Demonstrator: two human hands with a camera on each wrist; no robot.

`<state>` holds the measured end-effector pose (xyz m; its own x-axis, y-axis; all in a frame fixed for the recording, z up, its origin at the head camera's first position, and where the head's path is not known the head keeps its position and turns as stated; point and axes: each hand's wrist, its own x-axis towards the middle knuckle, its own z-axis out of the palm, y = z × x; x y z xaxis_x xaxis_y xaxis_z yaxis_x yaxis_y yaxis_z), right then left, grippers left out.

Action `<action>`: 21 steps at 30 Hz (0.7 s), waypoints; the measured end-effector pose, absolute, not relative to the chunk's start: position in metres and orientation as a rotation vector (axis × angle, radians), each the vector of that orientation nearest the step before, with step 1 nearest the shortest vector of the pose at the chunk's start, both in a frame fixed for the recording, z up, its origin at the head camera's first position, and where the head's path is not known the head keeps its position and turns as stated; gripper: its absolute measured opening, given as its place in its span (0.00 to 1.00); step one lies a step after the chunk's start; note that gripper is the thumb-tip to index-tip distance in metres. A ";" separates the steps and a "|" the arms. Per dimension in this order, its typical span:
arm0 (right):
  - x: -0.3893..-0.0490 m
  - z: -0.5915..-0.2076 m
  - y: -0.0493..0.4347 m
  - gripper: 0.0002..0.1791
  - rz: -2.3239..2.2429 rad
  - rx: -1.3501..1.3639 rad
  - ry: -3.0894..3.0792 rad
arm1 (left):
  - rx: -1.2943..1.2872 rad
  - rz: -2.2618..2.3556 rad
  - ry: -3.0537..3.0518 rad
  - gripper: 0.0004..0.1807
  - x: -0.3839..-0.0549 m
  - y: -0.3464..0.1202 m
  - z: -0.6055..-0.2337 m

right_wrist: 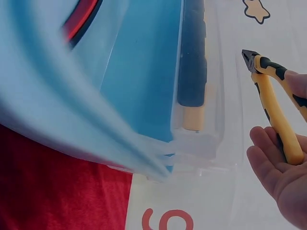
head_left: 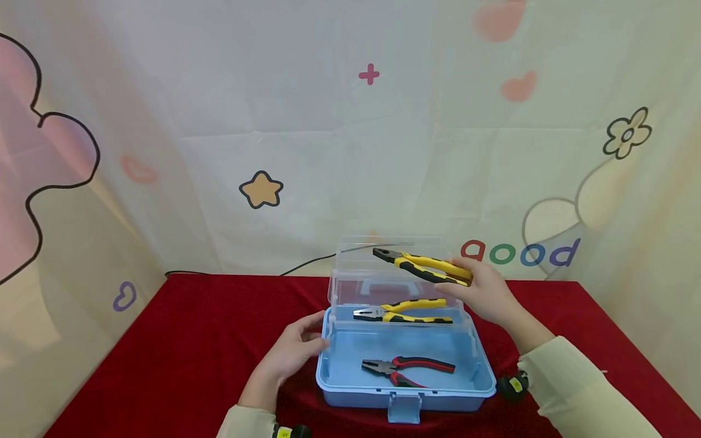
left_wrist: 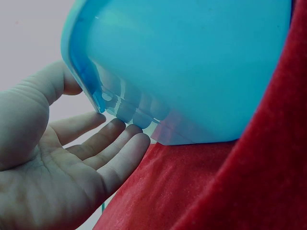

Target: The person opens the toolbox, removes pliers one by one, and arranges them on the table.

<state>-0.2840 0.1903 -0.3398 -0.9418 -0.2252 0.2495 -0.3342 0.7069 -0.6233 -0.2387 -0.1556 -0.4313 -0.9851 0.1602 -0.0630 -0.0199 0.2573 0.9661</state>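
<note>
My right hand (head_left: 484, 291) grips yellow-and-black pliers (head_left: 421, 265) by the handles, up in front of the raised clear lid. Their dark jaws point left; in the right wrist view the handles stand spread. Below them, a second yellow-and-black pair of pliers (head_left: 402, 311) lies in the clear tray (head_left: 342, 304) of the blue toolbox (head_left: 350, 398). Red-and-black pliers (head_left: 408, 367) rest on the box floor, partly hidden by the front wall. At the box's left side is my left hand (head_left: 292, 347), thumb by the rim and fairly straight fingers (left_wrist: 127, 160) along the outer wall.
The toolbox stands on a red cloth-covered table (head_left: 219, 340), its clear lid (head_left: 389, 249) upright at the back. A front latch (head_left: 404, 407) hangs down. Behind is a printed curtain (head_left: 306, 91), and a thin black cable (head_left: 309, 263) runs along the table's rear edge.
</note>
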 end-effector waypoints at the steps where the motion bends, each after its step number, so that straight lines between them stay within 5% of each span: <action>1: -0.283 -0.341 0.191 0.35 1.059 0.453 -2.750 | 0.133 1.825 2.370 0.35 -0.239 -0.156 -0.432; 21: -0.245 -0.365 0.202 0.34 1.162 0.358 -2.663 | 0.129 1.853 2.351 0.34 -0.237 -0.155 -0.431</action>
<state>-0.2452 0.2024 -0.3648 -0.9477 -0.1356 0.2890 -0.3041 0.6589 -0.6880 -0.2373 -0.1545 -0.4309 -0.9858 0.1567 -0.0611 -0.0228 0.2352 0.9717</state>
